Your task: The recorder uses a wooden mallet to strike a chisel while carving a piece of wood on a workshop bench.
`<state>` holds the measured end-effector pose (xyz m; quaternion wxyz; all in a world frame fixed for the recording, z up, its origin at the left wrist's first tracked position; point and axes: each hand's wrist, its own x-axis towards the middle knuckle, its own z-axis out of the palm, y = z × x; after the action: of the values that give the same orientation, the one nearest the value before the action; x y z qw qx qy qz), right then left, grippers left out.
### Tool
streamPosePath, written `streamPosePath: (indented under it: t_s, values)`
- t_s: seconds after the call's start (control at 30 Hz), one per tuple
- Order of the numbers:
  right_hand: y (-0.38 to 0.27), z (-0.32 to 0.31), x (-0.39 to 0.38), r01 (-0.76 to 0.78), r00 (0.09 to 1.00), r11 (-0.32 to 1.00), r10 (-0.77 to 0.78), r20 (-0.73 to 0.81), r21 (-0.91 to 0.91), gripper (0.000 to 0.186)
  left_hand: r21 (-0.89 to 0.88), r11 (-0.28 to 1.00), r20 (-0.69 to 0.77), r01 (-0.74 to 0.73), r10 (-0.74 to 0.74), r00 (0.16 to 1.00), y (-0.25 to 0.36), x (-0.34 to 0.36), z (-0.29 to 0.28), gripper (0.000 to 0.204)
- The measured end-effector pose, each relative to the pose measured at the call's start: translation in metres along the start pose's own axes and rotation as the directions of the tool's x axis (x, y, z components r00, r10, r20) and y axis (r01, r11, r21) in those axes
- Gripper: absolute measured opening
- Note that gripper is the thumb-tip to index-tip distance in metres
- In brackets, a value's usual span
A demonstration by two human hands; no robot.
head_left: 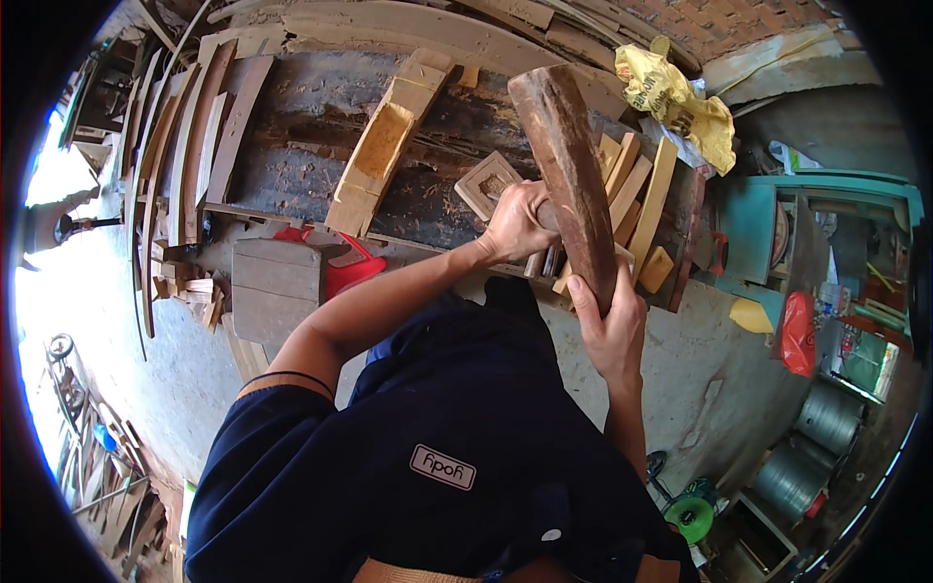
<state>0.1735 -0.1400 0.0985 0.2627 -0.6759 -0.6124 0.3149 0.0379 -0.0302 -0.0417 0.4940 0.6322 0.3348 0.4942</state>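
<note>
A heavy wooden mallet (pixel 567 160) with a worn brown head is held up over the bench edge. My left hand (pixel 518 225) is closed around its handle, close to the head. My right hand (pixel 612 325) grips the lower end of the head, with the thumb on the near side and the fingers partly hidden behind it. Beside my left hand, a square wooden block (pixel 476 183) with a recessed centre lies on the bench. Short rod-shaped pieces (pixel 535 264) show below that hand; their kind is unclear.
The dark, worn workbench (pixel 282 146) carries a plank with a hollowed rectangle (pixel 428 73), several wood strips (pixel 653 209) and a yellow sack (pixel 671 97). Long boards (pixel 243 126) lean at its left end. A wooden stool (pixel 277 287) and red plastic (pixel 360 270) stand in front. A teal cabinet (pixel 748 228) is right.
</note>
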Motion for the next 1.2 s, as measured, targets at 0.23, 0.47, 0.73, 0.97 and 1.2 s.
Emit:
streamPosePath:
  t_s: [0.23,0.47,0.73,0.97,1.2]
  values:
    - [0.009,-0.003,-0.009,-0.131,0.984,0.934,0.162,-0.068,0.333,0.037,-0.234,0.958,-0.184,0.167,-0.212,0.96,0.026,0.047,-0.035,0.02]
    - [0.017,-0.005,-0.01,-0.093,0.987,0.944,0.129,-0.094,0.316,0.034,-0.249,0.958,-0.289,0.141,-0.212,0.934,0.023,0.049,-0.025,0.02]
    - [-0.006,-0.013,-0.004,0.108,0.979,0.853,-0.002,-0.205,0.511,0.032,-0.195,0.978,-0.371,0.071,-0.14,0.918,0.016,0.044,0.005,0.025]
    - [0.022,0.002,0.021,0.193,0.965,0.978,-0.204,-0.163,-0.085,0.04,-0.172,0.984,-0.415,0.049,-0.117,0.902,0.018,0.038,0.029,0.02]
    - [-0.006,-0.016,-0.002,0.053,0.969,0.934,0.038,-0.246,0.353,0.038,0.037,0.982,-0.363,0.186,-0.16,0.918,0.017,0.035,0.03,0.019]
